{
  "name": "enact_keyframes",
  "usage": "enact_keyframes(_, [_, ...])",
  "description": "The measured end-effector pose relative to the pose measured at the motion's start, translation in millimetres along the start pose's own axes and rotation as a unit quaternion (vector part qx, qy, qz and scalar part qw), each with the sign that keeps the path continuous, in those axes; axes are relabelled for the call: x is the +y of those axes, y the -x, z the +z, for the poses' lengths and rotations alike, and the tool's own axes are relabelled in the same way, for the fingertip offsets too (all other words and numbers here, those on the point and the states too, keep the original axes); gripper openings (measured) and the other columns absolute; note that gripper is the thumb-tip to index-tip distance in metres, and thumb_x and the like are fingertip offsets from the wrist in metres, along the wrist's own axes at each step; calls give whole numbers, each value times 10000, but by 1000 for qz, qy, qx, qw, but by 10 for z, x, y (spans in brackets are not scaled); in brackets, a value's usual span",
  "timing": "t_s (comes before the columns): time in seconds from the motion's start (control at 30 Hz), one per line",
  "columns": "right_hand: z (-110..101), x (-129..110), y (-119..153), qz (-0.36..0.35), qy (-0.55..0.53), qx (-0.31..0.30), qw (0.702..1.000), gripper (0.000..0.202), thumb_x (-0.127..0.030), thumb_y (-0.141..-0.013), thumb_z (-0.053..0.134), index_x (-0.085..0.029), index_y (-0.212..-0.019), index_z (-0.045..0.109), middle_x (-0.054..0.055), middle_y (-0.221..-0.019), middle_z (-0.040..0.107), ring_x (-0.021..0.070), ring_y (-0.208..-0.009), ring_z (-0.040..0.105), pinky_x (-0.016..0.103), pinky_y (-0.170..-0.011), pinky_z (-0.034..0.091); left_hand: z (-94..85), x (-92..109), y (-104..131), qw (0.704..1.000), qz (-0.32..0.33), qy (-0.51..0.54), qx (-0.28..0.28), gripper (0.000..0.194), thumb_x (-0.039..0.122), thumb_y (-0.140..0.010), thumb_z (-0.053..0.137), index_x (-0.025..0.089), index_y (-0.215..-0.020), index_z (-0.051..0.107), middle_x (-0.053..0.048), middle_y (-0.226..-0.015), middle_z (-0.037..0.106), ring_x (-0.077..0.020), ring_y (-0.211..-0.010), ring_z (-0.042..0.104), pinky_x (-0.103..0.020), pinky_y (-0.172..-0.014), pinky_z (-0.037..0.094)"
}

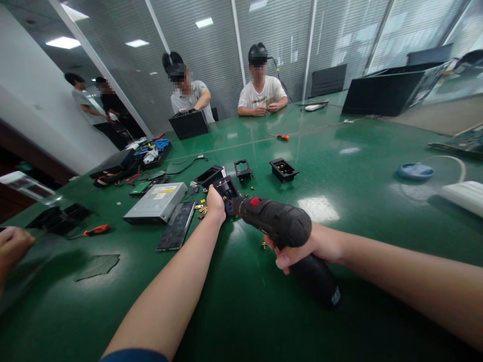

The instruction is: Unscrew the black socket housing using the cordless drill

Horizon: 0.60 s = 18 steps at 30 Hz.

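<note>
Left hand (216, 202) clamped on black housing (228, 188), right hand (302, 252) wrapped round power drill (269, 216) just right of it; looks like screw work, next move wanting steady alignment.

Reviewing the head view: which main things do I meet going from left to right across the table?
Another person's hand at the left edge → orange-handled screwdriver → silver disc drive → the wearer's left hand → power drill → light-blue oval object → white object at the right edge.
</note>
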State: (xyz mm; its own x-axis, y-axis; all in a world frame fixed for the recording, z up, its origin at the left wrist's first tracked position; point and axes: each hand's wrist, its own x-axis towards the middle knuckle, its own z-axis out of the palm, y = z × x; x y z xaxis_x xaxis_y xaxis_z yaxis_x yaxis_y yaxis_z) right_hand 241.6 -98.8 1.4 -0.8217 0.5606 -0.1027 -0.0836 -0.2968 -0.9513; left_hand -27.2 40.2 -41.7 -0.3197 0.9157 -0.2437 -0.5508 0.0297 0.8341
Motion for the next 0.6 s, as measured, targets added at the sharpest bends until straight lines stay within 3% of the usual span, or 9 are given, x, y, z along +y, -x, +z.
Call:
enact_keyframes(0.1, [51,-83,34,15,-9,10,1000,590,-374,-650,1197,-194,-938,715,-29,-745,744,175,-652,749,284,-622,619,-5,8,11,999,5,-43,-2,370,416,-1162,526,206,-1003,786,-94,-769,796,-312,-729,849,-382,-680,710])
enact_keyframes(0.27, [72,-130,55,24,-5,12,1000,576,-373,-658,1189,-198,-907,699,-37,-743,738,165,-650,742,286,-631,624,27,27,57,1000,-3,-26,1,393,442,-1189,513,215,-1012,779,-74,-753,782,-286,-672,821,-357,-645,698])
enact_keyframes(0.47, [30,-42,20,21,-11,22,999,632,-402,-597,1217,-193,-927,720,-29,-780,752,176,-644,758,305,-610,657,99,55,146,999,11,-31,9,350,339,-1168,514,218,-957,765,-92,-766,786,-330,-878,914,-371,-730,748])
enact_keyframes(0.6, [40,-70,38,25,-7,17,1000,584,-366,-614,1204,-186,-904,731,-21,-761,769,172,-647,758,290,-617,651,150,81,208,999,10,-41,26,385,337,-1183,484,223,-917,737,-92,-731,764,-334,-899,922,-367,-741,756])
